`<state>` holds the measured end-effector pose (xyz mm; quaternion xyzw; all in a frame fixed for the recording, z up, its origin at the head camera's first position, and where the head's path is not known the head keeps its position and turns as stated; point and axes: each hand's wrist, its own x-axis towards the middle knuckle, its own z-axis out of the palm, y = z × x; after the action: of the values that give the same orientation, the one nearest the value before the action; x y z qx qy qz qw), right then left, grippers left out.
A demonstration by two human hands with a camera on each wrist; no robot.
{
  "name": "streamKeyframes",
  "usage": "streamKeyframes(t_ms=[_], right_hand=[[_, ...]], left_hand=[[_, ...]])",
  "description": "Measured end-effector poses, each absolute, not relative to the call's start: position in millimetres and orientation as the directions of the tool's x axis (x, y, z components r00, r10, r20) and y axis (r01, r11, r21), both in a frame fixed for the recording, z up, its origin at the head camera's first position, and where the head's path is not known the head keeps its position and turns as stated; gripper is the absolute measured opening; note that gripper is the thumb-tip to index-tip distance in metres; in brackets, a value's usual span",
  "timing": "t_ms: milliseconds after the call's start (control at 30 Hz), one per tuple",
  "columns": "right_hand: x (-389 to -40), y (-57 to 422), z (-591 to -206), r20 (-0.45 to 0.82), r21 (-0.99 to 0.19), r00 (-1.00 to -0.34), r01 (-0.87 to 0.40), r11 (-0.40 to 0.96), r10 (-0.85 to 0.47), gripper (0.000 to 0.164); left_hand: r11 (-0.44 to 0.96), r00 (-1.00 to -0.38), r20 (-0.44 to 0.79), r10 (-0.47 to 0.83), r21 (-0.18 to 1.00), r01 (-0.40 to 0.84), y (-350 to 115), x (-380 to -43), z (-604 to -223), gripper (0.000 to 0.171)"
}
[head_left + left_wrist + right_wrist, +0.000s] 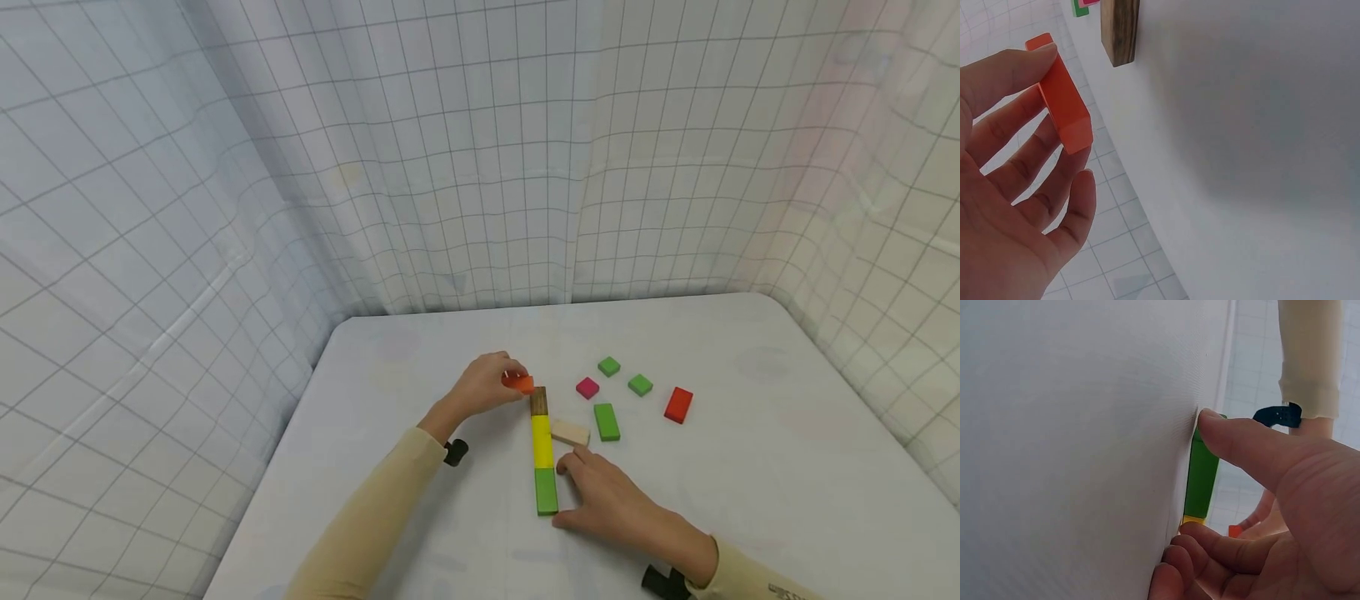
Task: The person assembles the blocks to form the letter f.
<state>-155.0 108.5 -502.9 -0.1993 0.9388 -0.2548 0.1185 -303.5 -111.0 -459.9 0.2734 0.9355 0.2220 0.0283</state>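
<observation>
My left hand (482, 387) pinches an orange block (1063, 103) between thumb and fingers, held above the table beside the far end of a row of blocks. That row has a brown wood-grain block (539, 402) at the far end, a yellow block (542, 442) in the middle and a green block (546, 492) nearest me. My right hand (611, 497) rests low at the right of the row, fingers relaxed and apart. Its thumb tip is by the near end of the green block (1202, 478); whether it touches is hard to tell.
Right of the row lie a pale wooden block (570, 432), a longer green block (607, 422), a magenta piece (587, 387), two small green pieces (640, 384) and a red block (678, 405). White gridded curtains (465, 167) surround the white table (390, 375).
</observation>
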Motion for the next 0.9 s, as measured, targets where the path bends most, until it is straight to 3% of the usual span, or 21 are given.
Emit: streamKeyframes(t_ms=[900], right_hand=[[-155.3,111.4,-503.9,-0.113,-0.523,-0.89,-0.325,0.788,-0.442,0.063]], left_hand=[[0.825,-0.886,-0.032,0.463,0.381,0.418,-110.3,-313.3,-487.3,0.03]])
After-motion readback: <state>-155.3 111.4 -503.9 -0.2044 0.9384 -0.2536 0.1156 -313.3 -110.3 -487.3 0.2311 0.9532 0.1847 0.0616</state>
